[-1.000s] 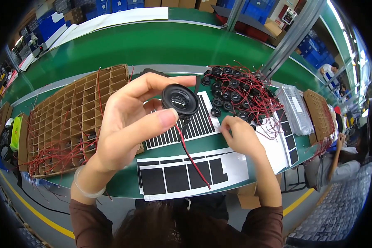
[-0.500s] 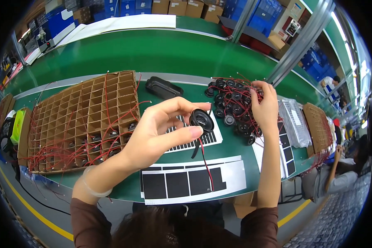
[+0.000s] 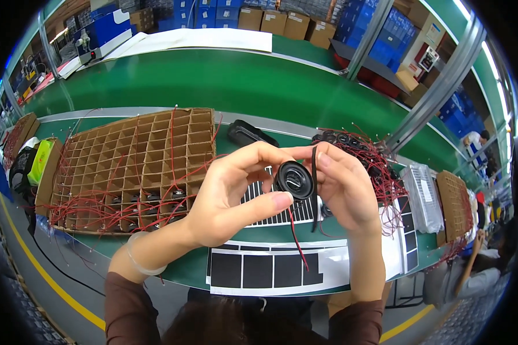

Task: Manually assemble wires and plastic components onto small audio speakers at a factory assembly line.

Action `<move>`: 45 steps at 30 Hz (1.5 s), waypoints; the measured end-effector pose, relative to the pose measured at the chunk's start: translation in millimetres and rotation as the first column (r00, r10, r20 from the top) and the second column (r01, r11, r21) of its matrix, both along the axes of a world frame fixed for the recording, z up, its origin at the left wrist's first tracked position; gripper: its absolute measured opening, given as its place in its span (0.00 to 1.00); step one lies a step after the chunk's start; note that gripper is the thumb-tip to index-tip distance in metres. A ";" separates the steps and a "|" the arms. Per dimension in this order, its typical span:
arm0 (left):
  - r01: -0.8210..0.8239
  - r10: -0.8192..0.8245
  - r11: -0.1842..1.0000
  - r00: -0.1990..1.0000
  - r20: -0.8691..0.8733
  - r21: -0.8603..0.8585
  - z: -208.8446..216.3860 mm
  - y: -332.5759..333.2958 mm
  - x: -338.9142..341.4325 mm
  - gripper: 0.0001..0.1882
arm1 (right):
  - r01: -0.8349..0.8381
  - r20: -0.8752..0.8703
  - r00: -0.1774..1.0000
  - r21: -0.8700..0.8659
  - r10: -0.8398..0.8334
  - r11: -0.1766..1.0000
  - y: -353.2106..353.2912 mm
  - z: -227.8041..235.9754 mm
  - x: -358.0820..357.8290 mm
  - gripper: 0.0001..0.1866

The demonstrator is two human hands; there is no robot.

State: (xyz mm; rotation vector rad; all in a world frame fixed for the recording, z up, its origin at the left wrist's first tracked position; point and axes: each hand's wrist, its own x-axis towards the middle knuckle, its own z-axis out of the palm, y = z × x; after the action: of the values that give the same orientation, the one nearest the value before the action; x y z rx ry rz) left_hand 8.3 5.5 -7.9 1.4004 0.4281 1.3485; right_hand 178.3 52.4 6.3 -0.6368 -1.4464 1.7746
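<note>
Speaker work filled the head view: I saw a small round black speaker (image 3: 294, 179) held up in the air above the green table (image 3: 155, 86), between both hands and roughly over a white sheet of thin black strips (image 3: 282, 213). I judged it light and rigid at the rim, with a soft centre cone that would dent under pressure, so the outer ring looked like the safe place to grip. Its thin red lead (image 3: 296, 241) hung loose below and seemed easy to snag or pull off.

My left hand (image 3: 230, 198) was raised with the palm turned inward, thumb under the speaker's lower edge and the fingers (image 3: 259, 154) curled over its top, pinching it by the rim. My right hand (image 3: 345, 190) stood just beside it, thumb and forefinger pressed on a narrow black strip (image 3: 314, 184) that stood upright against the speaker's right side, floppy and probably sticky by the look of it.

To the left lay a cardboard grid tray (image 3: 132, 161) with red-wired speakers in some cells. Behind the right hand sat a heap of loose speakers (image 3: 374, 167), and a sheet of black rectangular pads (image 3: 270, 270) lay nearest me.
</note>
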 end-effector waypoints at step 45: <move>-0.079 0.028 0.945 0.986 -0.162 -0.316 2.7 8.4 1.5 0.20 | 0.196 0.092 0.917 0.743 -0.388 0.640 -19.7 13.1 8.6 0.03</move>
State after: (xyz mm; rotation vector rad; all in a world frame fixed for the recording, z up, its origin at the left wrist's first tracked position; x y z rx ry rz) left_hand 9.7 13.9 -5.2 1.2295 0.7609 1.1544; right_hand 186.9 32.7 19.3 -0.6197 -1.9148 0.7548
